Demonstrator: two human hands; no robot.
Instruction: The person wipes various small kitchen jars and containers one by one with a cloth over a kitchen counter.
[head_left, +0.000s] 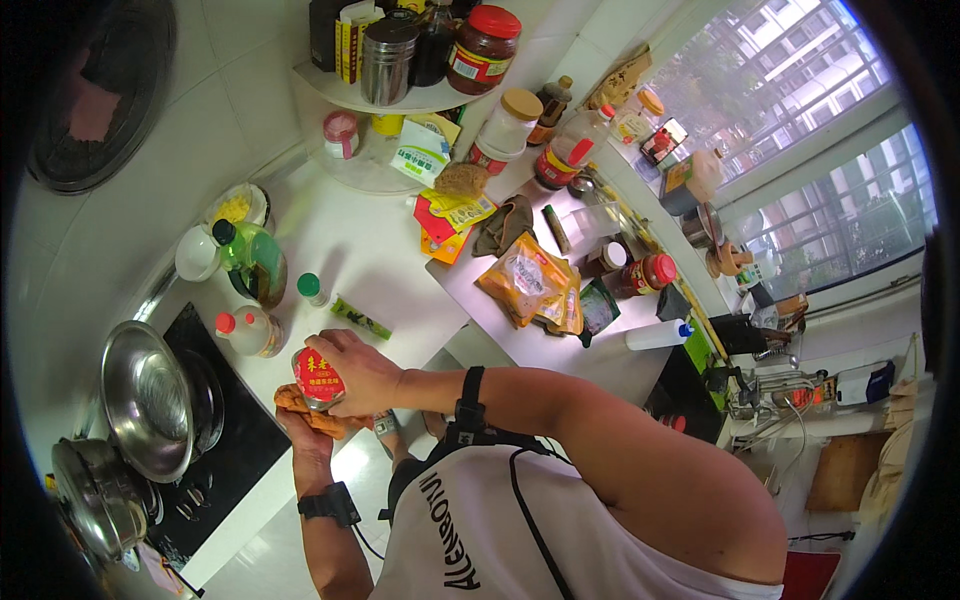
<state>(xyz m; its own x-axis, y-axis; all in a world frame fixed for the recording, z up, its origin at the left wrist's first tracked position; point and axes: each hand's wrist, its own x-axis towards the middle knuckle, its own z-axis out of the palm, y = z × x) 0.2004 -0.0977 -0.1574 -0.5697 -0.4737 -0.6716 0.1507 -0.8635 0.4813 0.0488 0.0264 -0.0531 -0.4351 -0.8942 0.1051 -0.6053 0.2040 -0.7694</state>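
Note:
My right hand (360, 371) grips a jar with a red, printed label (319, 375) from above and the side, over the counter's front edge. Below it, my left hand (306, 433) holds an orange cloth (322, 421) against the jar's lower part. Close by on the white counter (405, 300) are a small green-capped shaker (310, 289), a slim green packet (361, 318) and a red-capped plastic jug (251, 332). The left fingers are partly hidden by the cloth.
A steel basin (148, 401) and a lidded pot (97, 499) stand on the black cooktop (247, 450). A green oil jug (259, 266) stands behind. Orange food packets (529, 281), a dark cloth (506, 225) and several jars lie or stand on the right counter.

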